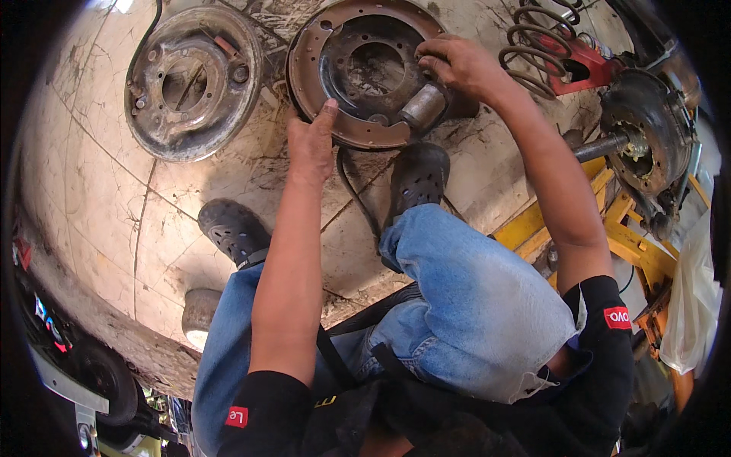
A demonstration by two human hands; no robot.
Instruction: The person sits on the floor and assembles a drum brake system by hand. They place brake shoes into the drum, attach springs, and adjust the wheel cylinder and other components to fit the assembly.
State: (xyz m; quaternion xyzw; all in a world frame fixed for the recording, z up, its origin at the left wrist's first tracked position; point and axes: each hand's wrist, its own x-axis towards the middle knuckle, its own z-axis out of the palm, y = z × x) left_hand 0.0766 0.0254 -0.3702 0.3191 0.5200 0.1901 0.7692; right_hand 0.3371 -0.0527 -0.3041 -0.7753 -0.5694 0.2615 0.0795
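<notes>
Denim-clad knees of the squatting person fill the lower foreground. At far left, a grey brake backing plate lies flat on the tiled floor — untouched. Centre, a rusty brake backing plate also lies flat; the left hand presses on its near rim, fingers closed against the edge. The right hand grips its far-right side beside a metal cylinder. At right — coil spring, wheel hub.
</notes>
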